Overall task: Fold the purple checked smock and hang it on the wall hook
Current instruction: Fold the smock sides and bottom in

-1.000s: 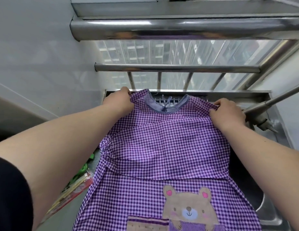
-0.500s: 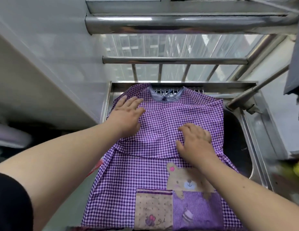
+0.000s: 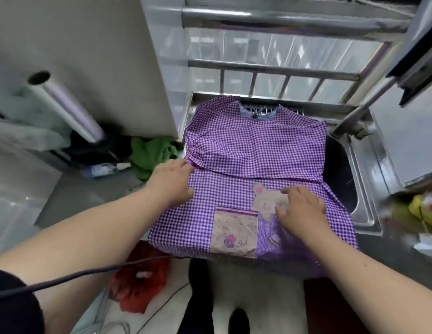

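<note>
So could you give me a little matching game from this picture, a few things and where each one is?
Things:
1. smock
2. left hand
3. right hand
4. green cloth

Places:
A. on the bear patch
B. spread over the sink
C. on the smock's left edge
D. left of the smock

Pairs: 1-B, 2-C, 3-A, 4-D
</note>
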Demonstrator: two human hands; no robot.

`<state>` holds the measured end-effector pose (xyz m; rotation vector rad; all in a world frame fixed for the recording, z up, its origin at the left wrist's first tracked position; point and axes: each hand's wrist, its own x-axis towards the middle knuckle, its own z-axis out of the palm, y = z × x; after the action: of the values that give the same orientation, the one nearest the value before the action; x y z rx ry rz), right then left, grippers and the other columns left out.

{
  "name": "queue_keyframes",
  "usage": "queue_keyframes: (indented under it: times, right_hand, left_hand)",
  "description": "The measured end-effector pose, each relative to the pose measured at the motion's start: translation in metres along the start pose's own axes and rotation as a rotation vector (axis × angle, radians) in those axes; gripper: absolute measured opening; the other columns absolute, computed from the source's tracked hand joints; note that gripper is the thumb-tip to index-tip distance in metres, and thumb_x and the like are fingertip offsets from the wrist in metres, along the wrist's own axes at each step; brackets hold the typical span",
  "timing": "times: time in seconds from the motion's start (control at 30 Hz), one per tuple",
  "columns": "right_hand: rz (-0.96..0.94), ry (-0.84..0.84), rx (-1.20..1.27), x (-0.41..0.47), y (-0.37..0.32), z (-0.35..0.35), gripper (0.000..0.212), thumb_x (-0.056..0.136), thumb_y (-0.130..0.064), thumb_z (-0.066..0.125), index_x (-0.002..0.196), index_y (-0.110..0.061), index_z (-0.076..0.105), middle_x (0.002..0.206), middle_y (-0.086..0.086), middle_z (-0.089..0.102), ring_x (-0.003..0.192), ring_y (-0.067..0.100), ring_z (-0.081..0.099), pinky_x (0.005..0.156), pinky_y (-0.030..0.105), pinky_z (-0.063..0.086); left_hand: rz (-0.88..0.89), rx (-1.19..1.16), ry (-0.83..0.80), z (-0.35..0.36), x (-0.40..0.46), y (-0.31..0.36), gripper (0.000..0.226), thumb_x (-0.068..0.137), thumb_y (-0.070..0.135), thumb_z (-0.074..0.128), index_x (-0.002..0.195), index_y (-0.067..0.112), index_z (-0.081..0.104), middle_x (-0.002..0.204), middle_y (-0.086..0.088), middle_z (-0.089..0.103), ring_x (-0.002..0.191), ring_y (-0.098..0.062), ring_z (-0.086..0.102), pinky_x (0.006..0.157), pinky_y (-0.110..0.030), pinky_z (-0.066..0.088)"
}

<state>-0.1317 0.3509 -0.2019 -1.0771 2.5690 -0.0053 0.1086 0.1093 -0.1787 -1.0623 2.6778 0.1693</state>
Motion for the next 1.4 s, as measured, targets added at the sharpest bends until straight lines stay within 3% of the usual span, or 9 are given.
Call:
queue_keyframes:
  times: [0.2, 0.37, 0.47, 0.63, 0.83, 1.03, 1.13, 1.2, 1.4]
  right_hand:
    - [0.139, 0.075, 0.139, -0.080, 0.039, 0.033, 0.050, 0.091, -0.036, 0.070, 0.138, -0.021, 0.061, 0.136, 0.014, 0.057, 0.128, 0.039, 0.053, 0.108, 0.052, 0.038]
    - [0.317, 0.080, 0.190, -0.135, 0.074, 0.068, 0.036, 0.088, -0.035, 0.071, 0.121, -0.020, 0.070, 0.122, 0.015, 0.067, 0.117, 0.041, 0.061, 0.100, 0.051, 0.047]
    - [0.459, 0.007, 0.295, -0.152, 0.087, 0.083, 0.029, 0.089, -0.035, 0.066, 0.116, -0.026, 0.073, 0.126, 0.012, 0.068, 0.119, 0.041, 0.062, 0.100, 0.048, 0.049]
    - [0.628, -0.090, 0.445, -0.148, 0.126, 0.137, 0.058, 0.079, -0.047, 0.067, 0.132, -0.021, 0.065, 0.137, 0.014, 0.066, 0.126, 0.041, 0.062, 0.107, 0.048, 0.050]
    - [0.772, 0.001, 0.612, -0.117, 0.159, 0.164, 0.088, 0.082, -0.036, 0.079, 0.154, -0.004, 0.038, 0.150, 0.026, 0.053, 0.135, 0.047, 0.054, 0.114, 0.049, 0.045]
    - [0.722, 0.052, 0.751, -0.074, 0.222, 0.207, 0.107, 0.052, -0.050, 0.089, 0.141, -0.013, 0.044, 0.135, 0.018, 0.065, 0.121, 0.040, 0.064, 0.104, 0.052, 0.054]
    - [0.629, 0.045, 0.756, -0.070, 0.222, 0.206, 0.087, 0.053, -0.050, 0.087, 0.130, -0.015, 0.065, 0.121, 0.009, 0.074, 0.108, 0.031, 0.070, 0.097, 0.044, 0.057]
    - [0.597, 0.022, 0.728, -0.080, 0.197, 0.183, 0.059, 0.074, -0.035, 0.088, 0.126, -0.012, 0.071, 0.122, 0.014, 0.073, 0.111, 0.034, 0.069, 0.097, 0.043, 0.055]
    - [0.635, -0.002, 0.772, -0.087, 0.181, 0.168, 0.022, 0.101, -0.013, 0.062, 0.118, -0.001, 0.069, 0.119, 0.016, 0.064, 0.108, 0.025, 0.055, 0.089, 0.031, 0.037]
  left_hand:
    - [-0.290, -0.156, -0.046, 0.043, -0.090, -0.015, 0.060, 0.083, 0.055, 0.064, 0.132, 0.020, 0.059, 0.136, -0.015, 0.053, 0.127, -0.037, 0.051, 0.108, -0.046, 0.043]
    - [-0.417, -0.207, -0.177, 0.079, -0.145, -0.028, 0.053, 0.086, 0.061, 0.049, 0.101, 0.013, 0.067, 0.118, -0.020, 0.067, 0.109, -0.039, 0.064, 0.092, -0.041, 0.055]
    - [-0.440, -0.241, -0.379, 0.105, -0.158, -0.038, 0.067, 0.101, 0.063, 0.038, 0.122, 0.009, 0.072, 0.136, -0.020, 0.065, 0.123, -0.035, 0.063, 0.097, -0.036, 0.051]
    - [-0.532, -0.446, -0.408, 0.155, -0.166, -0.043, 0.066, 0.101, 0.054, 0.052, 0.134, -0.002, 0.064, 0.141, -0.022, 0.063, 0.128, -0.036, 0.060, 0.092, -0.033, 0.045]
    - [-0.674, -0.842, -0.244, 0.180, -0.149, -0.022, 0.096, 0.091, 0.037, 0.077, 0.159, -0.005, 0.023, 0.160, -0.024, 0.040, 0.142, -0.038, 0.046, 0.111, -0.039, 0.040]
    - [-0.600, -0.953, -0.133, 0.180, -0.139, 0.006, 0.074, 0.089, 0.016, 0.082, 0.151, 0.006, 0.044, 0.142, -0.010, 0.058, 0.125, -0.028, 0.056, 0.095, -0.029, 0.044]
    - [-0.516, -0.981, -0.107, 0.184, -0.138, 0.010, 0.029, 0.088, -0.001, 0.076, 0.110, 0.015, 0.068, 0.099, 0.005, 0.065, 0.092, -0.012, 0.058, 0.066, -0.016, 0.042]
    - [-0.501, -1.015, -0.142, 0.187, -0.140, 0.010, 0.029, 0.084, -0.008, 0.074, 0.082, 0.019, 0.066, 0.083, 0.007, 0.063, 0.069, -0.001, 0.051, 0.056, -0.016, 0.041]
    - [-0.482, -0.947, -0.393, 0.199, -0.152, -0.004, 0.028, 0.072, -0.007, 0.072, 0.066, 0.015, 0.057, 0.060, 0.005, 0.051, 0.063, -0.012, 0.042, 0.056, -0.026, 0.037]
